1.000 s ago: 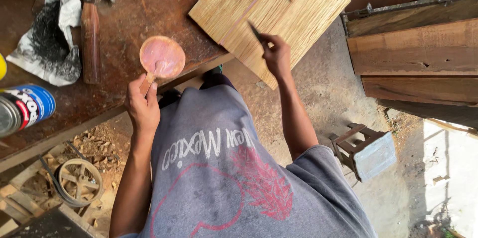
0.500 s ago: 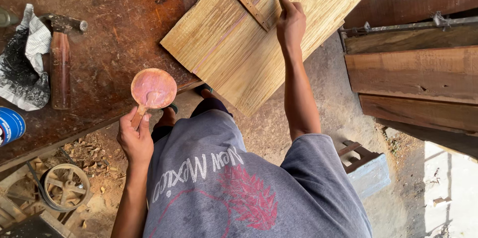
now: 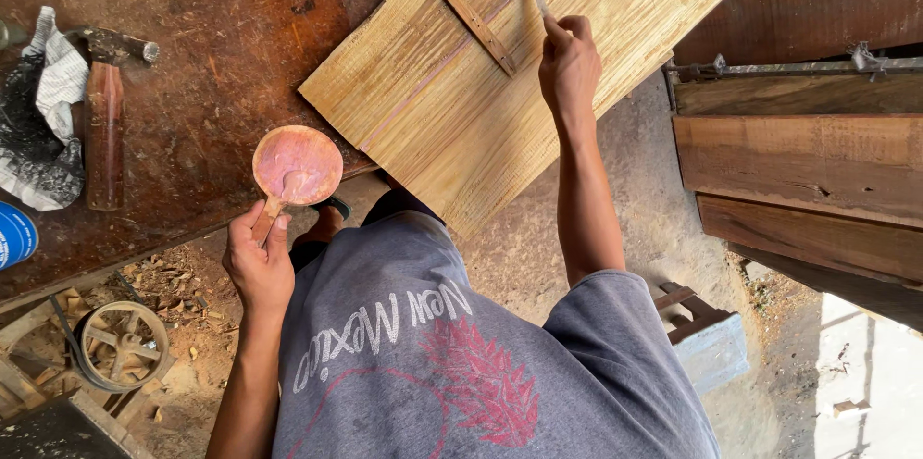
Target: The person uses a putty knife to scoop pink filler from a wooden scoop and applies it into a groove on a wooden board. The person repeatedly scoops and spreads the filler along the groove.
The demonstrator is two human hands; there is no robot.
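My left hand [image 3: 258, 262] grips the short handle of a round wooden ladle [image 3: 297, 166] with a pinkish paste in its bowl, held level over the edge of the dark workbench [image 3: 202, 84]. My right hand [image 3: 569, 65] reaches forward and pinches a thin stick [image 3: 538, 0] whose tip rests on a pale wooden board [image 3: 461, 123]. The stick touches the board just right of a small wooden strip [image 3: 474, 24] that lies across it. The board lies slanted over the bench and overhangs its edge.
A hammer [image 3: 104, 123] and a crumpled dirty cloth [image 3: 43, 123] lie on the bench at left, with a blue can [image 3: 13, 236] at the frame edge. A metal wheel [image 3: 120, 344] sits among wood shavings below. Dark planks [image 3: 808, 161] stack at right; a pale blue stool [image 3: 711, 344] stands on the floor.
My right hand has reached farther across the board with the stick, up beside the small strip. My left hand still holds the ladle at the bench edge.
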